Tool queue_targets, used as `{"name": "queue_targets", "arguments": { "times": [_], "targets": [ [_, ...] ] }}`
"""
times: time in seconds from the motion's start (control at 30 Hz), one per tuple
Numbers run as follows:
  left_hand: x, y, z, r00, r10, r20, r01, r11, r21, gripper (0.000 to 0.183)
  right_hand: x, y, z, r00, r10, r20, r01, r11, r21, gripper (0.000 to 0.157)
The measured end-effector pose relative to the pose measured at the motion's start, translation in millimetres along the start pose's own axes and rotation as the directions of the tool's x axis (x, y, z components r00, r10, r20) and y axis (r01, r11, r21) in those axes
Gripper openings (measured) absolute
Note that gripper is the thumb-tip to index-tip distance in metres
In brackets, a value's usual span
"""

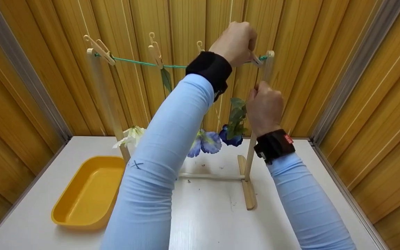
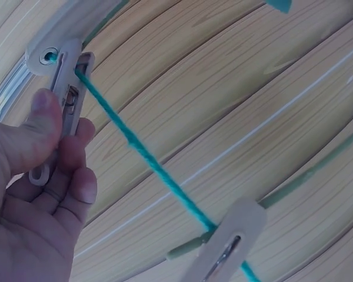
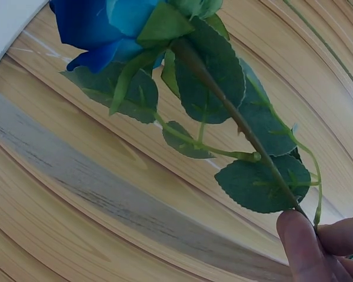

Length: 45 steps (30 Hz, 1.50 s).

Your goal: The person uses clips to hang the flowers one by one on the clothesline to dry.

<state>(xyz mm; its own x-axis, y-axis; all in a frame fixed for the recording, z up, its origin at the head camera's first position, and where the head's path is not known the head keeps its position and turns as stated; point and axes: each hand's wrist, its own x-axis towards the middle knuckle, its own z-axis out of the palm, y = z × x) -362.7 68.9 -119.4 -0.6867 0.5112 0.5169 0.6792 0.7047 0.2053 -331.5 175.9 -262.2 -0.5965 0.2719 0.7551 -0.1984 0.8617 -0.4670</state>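
Note:
My left hand (image 1: 236,43) (image 2: 41,170) pinches a beige clothespin (image 2: 65,111) between thumb and fingers. Its tip sits at the green cord (image 2: 138,150), close to the right post's top end. Lower down, my right hand (image 1: 265,106) (image 3: 309,247) holds the stem (image 3: 253,138) of an artificial blue rose (image 3: 106,29) between thumb and fingers. The bloom hangs head down, with green leaves (image 3: 209,88) along the stem. Another clothespin (image 2: 226,244) grips a green stem on the cord. A purple-blue flower (image 1: 209,141) hangs beside the rose, partly behind my left arm.
The cord runs across a wooden stand (image 1: 250,159). Two more clothespins (image 1: 99,50) (image 1: 155,53) are on its left half; a leaf shows under one. A white flower (image 1: 130,137) hangs low at left. A yellow tray (image 1: 89,194) stands on the white table (image 1: 214,222), before wood-panel walls.

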Motion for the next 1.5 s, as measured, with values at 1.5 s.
{"name": "queue_targets", "arguments": {
  "times": [1.5],
  "targets": [
    [-15.0, -9.4, -3.1, 0.989, 0.015, 0.148, -0.021, 0.999, 0.036, 0.018, -8.6, 14.4, -9.4, 0.981, -0.196, -0.018, 0.196, 0.978, 0.07, 0.017]
  ]
}}
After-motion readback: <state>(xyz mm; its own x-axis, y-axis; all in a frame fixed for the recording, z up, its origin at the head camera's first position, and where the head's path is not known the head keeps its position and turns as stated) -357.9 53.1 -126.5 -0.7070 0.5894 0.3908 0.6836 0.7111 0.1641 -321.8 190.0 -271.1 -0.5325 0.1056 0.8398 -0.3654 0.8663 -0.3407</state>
